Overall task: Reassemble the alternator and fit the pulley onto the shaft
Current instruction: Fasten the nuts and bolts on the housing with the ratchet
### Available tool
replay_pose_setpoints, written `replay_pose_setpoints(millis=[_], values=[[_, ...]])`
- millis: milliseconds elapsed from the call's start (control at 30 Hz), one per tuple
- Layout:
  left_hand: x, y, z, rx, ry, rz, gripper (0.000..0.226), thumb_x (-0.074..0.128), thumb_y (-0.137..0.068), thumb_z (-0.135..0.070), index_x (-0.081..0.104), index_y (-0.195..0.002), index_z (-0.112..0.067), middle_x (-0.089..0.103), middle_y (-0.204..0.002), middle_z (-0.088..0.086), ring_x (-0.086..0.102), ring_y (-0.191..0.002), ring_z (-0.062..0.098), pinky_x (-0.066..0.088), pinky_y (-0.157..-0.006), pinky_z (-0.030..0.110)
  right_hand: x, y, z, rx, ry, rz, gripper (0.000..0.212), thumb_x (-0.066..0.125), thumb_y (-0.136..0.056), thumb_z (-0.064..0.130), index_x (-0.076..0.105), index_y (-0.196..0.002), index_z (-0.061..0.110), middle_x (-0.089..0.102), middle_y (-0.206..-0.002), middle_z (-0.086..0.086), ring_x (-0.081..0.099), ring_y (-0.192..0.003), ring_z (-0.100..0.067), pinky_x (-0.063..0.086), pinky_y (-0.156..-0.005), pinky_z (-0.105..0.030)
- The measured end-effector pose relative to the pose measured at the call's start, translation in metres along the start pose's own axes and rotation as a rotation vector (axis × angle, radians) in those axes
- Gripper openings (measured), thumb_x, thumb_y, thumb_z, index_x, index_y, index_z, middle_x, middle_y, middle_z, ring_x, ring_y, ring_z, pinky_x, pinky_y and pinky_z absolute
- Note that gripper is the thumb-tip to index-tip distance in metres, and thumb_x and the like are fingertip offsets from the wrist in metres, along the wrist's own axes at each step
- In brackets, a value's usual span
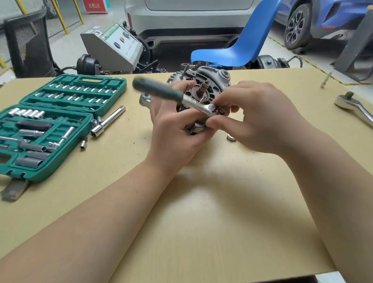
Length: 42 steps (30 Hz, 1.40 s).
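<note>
The grey alternator [208, 78] stands on the table's far middle, its threaded shaft [203, 87] pointing toward me with no pulley on it. A small ratchet with a green handle [157, 90] lies slanted across the alternator's front face. My left hand [176, 129] grips the ratchet near its chrome head [208, 108]. My right hand [259, 114] pinches a small dark part at that head with thumb and fingers. The alternator's lower half is hidden behind both hands. I see no pulley.
An open green socket case [58, 123] lies at the left, with loose sockets and an extension bar [107, 121] beside it. A large chrome ratchet [359, 110] lies at the right edge. A small metal piece [231, 137] and a bit [325, 80] lie on the table. A blue chair [239, 45] stands behind.
</note>
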<state>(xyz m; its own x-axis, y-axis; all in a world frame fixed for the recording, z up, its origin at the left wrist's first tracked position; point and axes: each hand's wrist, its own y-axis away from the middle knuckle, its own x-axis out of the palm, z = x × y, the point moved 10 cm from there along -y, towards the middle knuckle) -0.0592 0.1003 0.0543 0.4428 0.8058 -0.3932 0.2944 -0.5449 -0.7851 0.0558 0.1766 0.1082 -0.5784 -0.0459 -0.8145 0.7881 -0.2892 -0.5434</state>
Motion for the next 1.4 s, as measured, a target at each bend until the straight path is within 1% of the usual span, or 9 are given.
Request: replay_pose_setpoints(millis=[100, 300, 400, 533, 733, 967, 1233, 1333, 1400], values=[[0.002, 0.001, 0.002, -0.028, -0.003, 0.016, 0.012, 0.087, -0.091, -0.033, 0.088, -0.09, -0.022, 0.059, -0.136, 0.017, 0.051, -0.131, 0.042, 0.039, -0.108, 0.068, 0.0, -0.003, 0.0, 0.014, 0.031, -0.017, 0.043, 0.059, -0.086, 0.059, 0.072, -0.094, 0.019, 0.06, -0.08, 0.007, 0.057, -0.081, -0.022, 0.051, -0.071, -0.042], [0.001, 0.001, 0.0, 0.015, -0.055, 0.023, 0.02, 0.085, -0.093, -0.036, 0.087, -0.096, -0.016, 0.06, -0.143, 0.017, 0.047, -0.141, 0.038, 0.036, -0.114, 0.063, 0.007, 0.002, 0.002, -0.089, -0.059, 0.111, 0.025, 0.073, -0.09, 0.035, 0.073, -0.114, 0.026, 0.06, -0.092, 0.019, 0.054, -0.092, -0.016, 0.047, -0.076, -0.035], [-0.001, 0.001, 0.002, -0.019, -0.007, 0.0, 0.026, 0.088, -0.089, -0.035, 0.084, -0.106, -0.017, 0.06, -0.141, 0.016, 0.049, -0.14, 0.039, 0.036, -0.116, 0.064, 0.004, 0.001, 0.0, -0.04, -0.011, 0.051, 0.029, 0.067, -0.088, 0.046, 0.074, -0.109, 0.027, 0.062, -0.087, 0.015, 0.057, -0.09, -0.016, 0.051, -0.074, -0.04], [0.002, 0.002, 0.001, -0.046, 0.022, 0.014, 0.014, 0.087, -0.09, -0.035, 0.088, -0.092, -0.022, 0.058, -0.139, 0.013, 0.05, -0.134, 0.042, 0.039, -0.11, 0.069, 0.002, -0.003, 0.0, 0.024, 0.028, -0.013, 0.041, 0.059, -0.086, 0.058, 0.071, -0.093, 0.02, 0.061, -0.078, 0.005, 0.057, -0.081, -0.022, 0.051, -0.072, -0.043], [0.0, -0.001, 0.002, -0.031, -0.011, 0.034, 0.028, 0.089, -0.089, -0.036, 0.085, -0.106, -0.014, 0.06, -0.143, 0.016, 0.048, -0.14, 0.041, 0.036, -0.114, 0.065, 0.008, 0.001, 0.002, -0.067, -0.082, 0.13, 0.024, 0.076, -0.089, 0.033, 0.073, -0.112, 0.026, 0.062, -0.089, 0.018, 0.055, -0.091, -0.018, 0.05, -0.077, -0.041], [0.0, 0.001, 0.0, -0.03, 0.012, 0.004, 0.017, 0.087, -0.09, -0.038, 0.088, -0.092, -0.021, 0.06, -0.132, 0.01, 0.054, -0.128, 0.042, 0.041, -0.106, 0.067, 0.003, -0.005, -0.004, 0.064, 0.036, 0.007, 0.048, 0.052, -0.084, 0.066, 0.07, -0.089, 0.021, 0.063, -0.075, 0.004, 0.054, -0.078, -0.021, 0.049, -0.069, -0.043], [0.002, 0.001, 0.003, -0.007, -0.029, 0.031, 0.016, 0.088, -0.09, -0.034, 0.087, -0.096, -0.019, 0.058, -0.144, 0.012, 0.048, -0.141, 0.04, 0.034, -0.114, 0.066, 0.01, 0.003, 0.002, -0.108, -0.1, 0.136, 0.026, 0.078, -0.089, 0.026, 0.073, -0.114, 0.023, 0.067, -0.096, 0.012, 0.054, -0.091, -0.019, 0.049, -0.083, -0.041], [-0.002, 0.0, 0.004, -0.021, 0.008, -0.011, 0.026, 0.091, -0.087, -0.034, 0.084, -0.108, -0.019, 0.059, -0.141, 0.007, 0.051, -0.139, 0.038, 0.037, -0.113, 0.067, 0.006, 0.001, -0.001, -0.06, -0.073, 0.078, 0.027, 0.071, -0.088, 0.039, 0.075, -0.108, 0.021, 0.069, -0.089, 0.009, 0.055, -0.087, -0.018, 0.05, -0.08, -0.043], [0.0, 0.001, 0.004, -0.029, 0.018, -0.008, 0.016, 0.089, -0.088, -0.037, 0.086, -0.098, -0.024, 0.061, -0.138, 0.012, 0.052, -0.136, 0.04, 0.039, -0.111, 0.068, 0.004, -0.003, -0.002, -0.008, -0.041, 0.035, 0.034, 0.063, -0.087, 0.05, 0.075, -0.098, 0.02, 0.064, -0.079, 0.008, 0.054, -0.083, -0.018, 0.049, -0.075, -0.042]])
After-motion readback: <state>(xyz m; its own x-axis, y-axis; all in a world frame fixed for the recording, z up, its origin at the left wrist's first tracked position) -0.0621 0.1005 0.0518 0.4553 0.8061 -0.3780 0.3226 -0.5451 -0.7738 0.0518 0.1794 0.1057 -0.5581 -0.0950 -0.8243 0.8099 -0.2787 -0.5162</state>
